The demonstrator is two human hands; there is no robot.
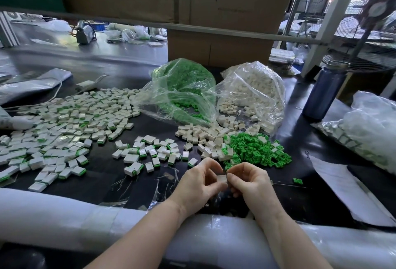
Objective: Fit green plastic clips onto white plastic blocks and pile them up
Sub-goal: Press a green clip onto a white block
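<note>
Pinching one white block (pixel 222 178) between left hand (pixel 198 185) and right hand (pixel 249 184) above the dark surface (pixel 102 170); loose green clips (pixel 255 150) just beyond, finished blocks (pixel 64 127) spread at left.

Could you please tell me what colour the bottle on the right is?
Dark blue bottle, silver cap; head view.

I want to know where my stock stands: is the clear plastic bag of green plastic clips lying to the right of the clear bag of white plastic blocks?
No, the clear plastic bag of green plastic clips lies left of the clear bag of white plastic blocks.
</note>
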